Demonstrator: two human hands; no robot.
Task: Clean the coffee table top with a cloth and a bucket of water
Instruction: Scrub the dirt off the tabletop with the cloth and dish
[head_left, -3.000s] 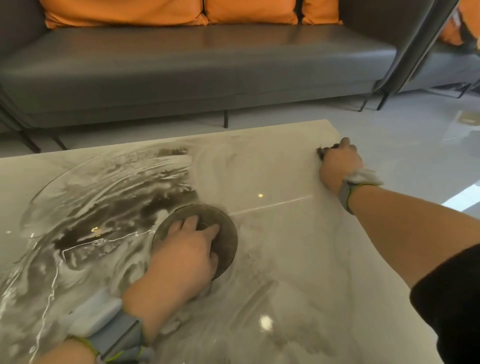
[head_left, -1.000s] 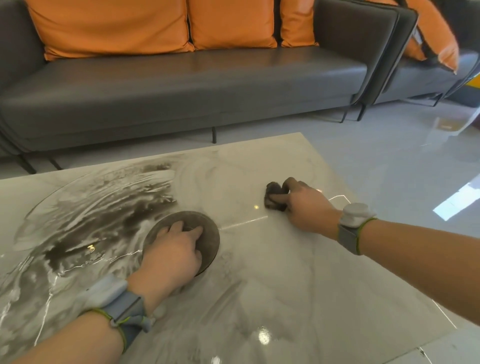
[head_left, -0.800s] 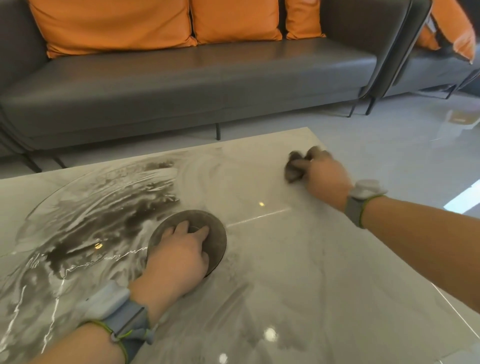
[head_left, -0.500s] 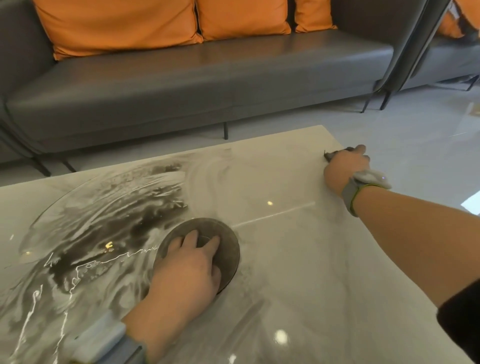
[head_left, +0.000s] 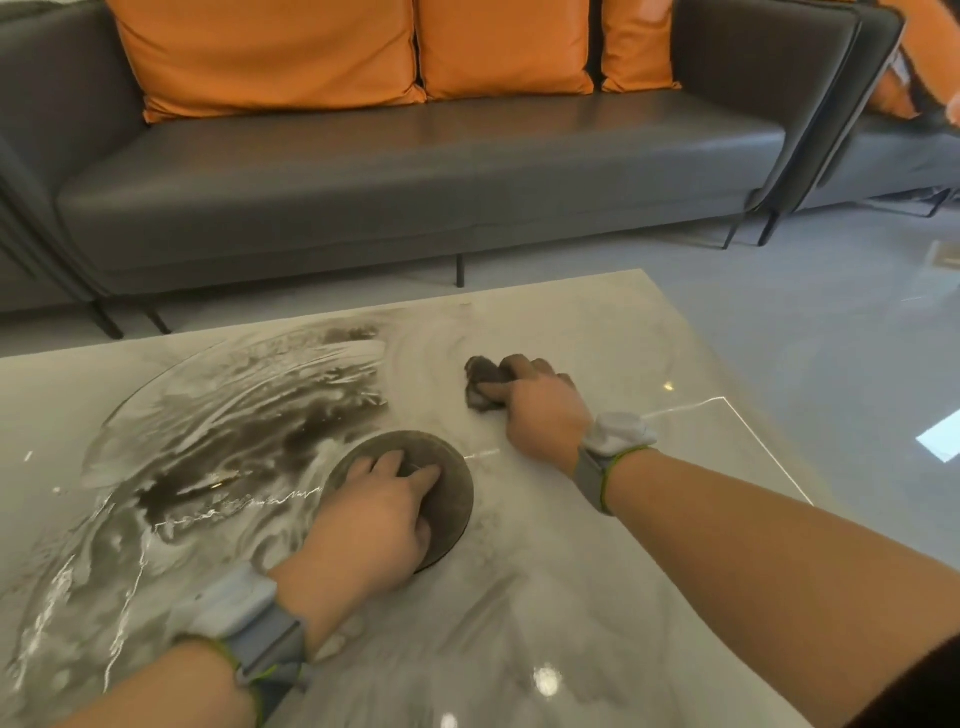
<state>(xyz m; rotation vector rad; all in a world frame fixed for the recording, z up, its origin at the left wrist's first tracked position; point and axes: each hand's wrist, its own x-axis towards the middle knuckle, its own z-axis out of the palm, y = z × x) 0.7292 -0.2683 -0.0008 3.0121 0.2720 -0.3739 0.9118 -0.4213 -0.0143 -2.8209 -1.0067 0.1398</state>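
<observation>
The marble coffee table top (head_left: 649, 353) fills the lower part of the head view, glossy with grey swirls. My right hand (head_left: 540, 415) grips a bunched dark grey cloth (head_left: 480, 382) and presses it on the table near the middle, a little beyond the round disc. My left hand (head_left: 374, 525) lies palm down on that round grey-brown disc (head_left: 452, 478) set in the table, fingers spread over it. No bucket is in view.
A dark grey sofa (head_left: 415, 176) with orange cushions (head_left: 270, 52) stands just beyond the table's far edge. A second seat (head_left: 883, 150) is at the right. Shiny grey floor (head_left: 831, 322) lies to the right of the table.
My right hand has swept the cloth back from the table's far right edge toward the middle, near the disc. My left hand has stayed on the disc.
</observation>
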